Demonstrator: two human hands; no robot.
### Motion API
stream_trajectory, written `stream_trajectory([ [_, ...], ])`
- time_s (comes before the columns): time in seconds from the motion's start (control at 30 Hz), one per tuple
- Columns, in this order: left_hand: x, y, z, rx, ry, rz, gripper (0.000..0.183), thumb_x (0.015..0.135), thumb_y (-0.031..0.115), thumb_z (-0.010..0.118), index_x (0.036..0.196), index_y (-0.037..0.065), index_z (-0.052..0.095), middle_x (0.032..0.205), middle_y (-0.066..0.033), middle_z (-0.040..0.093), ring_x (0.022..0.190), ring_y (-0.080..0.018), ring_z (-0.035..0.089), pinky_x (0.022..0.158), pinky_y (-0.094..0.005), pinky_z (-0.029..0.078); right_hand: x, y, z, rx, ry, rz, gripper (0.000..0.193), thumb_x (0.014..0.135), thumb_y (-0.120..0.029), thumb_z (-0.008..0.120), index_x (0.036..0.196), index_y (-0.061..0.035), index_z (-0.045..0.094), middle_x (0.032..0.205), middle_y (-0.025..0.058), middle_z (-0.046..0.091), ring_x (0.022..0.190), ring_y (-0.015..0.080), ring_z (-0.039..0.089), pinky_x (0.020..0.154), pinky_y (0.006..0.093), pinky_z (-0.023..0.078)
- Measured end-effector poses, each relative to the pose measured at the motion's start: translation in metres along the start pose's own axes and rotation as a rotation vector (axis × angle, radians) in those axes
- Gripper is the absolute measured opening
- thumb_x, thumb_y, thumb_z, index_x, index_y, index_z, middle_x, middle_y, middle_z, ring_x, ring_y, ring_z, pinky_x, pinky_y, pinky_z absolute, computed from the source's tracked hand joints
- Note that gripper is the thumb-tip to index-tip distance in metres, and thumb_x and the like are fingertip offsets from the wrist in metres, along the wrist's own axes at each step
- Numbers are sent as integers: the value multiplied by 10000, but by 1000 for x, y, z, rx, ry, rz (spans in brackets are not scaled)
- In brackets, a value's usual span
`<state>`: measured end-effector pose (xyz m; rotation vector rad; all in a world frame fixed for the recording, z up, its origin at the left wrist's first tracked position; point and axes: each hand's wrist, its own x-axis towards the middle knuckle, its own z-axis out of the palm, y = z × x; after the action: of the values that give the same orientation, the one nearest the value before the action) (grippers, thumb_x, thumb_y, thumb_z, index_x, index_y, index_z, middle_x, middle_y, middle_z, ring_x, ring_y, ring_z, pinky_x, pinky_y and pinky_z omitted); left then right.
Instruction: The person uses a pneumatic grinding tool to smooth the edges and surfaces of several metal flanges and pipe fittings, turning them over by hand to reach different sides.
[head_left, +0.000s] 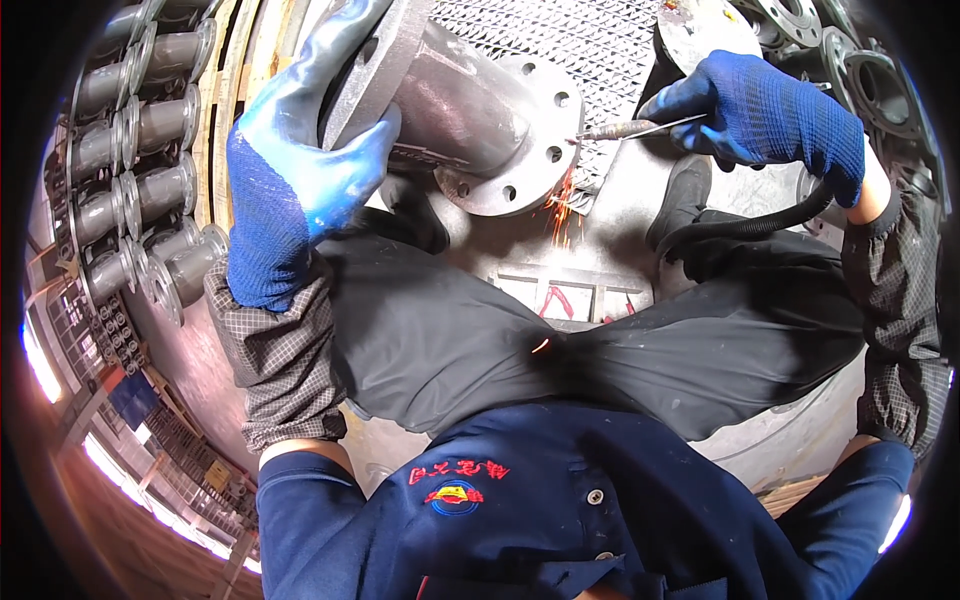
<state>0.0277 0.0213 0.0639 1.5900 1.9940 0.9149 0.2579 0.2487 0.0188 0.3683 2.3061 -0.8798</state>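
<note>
Bracing a heavy flanged pipe fitting [470, 110] over the lap, the left hand [300, 170] wraps its blue rubber-coated glove around the fitting's near end, grip pressed firmly onto the dull grey cast metal between the two flanges. The fitting is a short, thick tube, rough and matte, ending in a round flange [520, 140] pierced by a ring of bolt holes. To the right of that flange, the right hand [770, 120], in a dark blue knitted glove, has its grip closed around a slim pencil-type grinder [640, 127], fingers curled and wrist bent inward. The grinder's thin metal tip touches the flange rim, and orange sparks [560, 205] fall just below the flange. A black ribbed hose [740, 225] curves away under the right hand. Both forearms wear checked fabric sleeve covers. Behind the fitting lies a sheet of expanded metal mesh [590, 40]. Well left of the fitting, rows of similar grey flanged pipe pieces [140, 150] are stacked against wooden boards [225, 90].
</note>
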Motion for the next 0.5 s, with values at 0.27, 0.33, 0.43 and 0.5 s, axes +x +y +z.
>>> stream_trajectory([
  [0.27,1,4,-1,11,13,-3,633,724,-74,540,1345,0,444,1382,-124,460,1274,-184,414,1067,-314,293,-4,-5,-6,1,70,-26,295,826,-30,559,1088,-104,674,768,101,688,619,140,653,598,303,558],
  [0.33,1,3,-1,39,14,7,632,722,-74,542,1342,-4,445,1381,-127,460,1274,-183,414,1067,-314,292,-9,-8,-5,64,28,-15,294,822,-32,559,1084,-98,674,754,95,687,604,136,650,597,304,557],
  [0.43,3,5,-1,12,5,34,630,720,-79,540,1339,-15,445,1379,-136,459,1273,-187,413,1069,-314,288,-10,3,3,-1,119,-88,282,818,-45,564,1072,-90,677,705,84,678,556,135,638,598,308,552],
  [0.5,3,3,0,-6,3,42,630,720,-79,536,1340,-16,444,1375,-136,462,1270,-185,415,1066,-312,290,-12,7,4,-44,165,-157,274,820,-53,568,1068,-87,678,676,79,669,537,134,632,588,307,548],
])
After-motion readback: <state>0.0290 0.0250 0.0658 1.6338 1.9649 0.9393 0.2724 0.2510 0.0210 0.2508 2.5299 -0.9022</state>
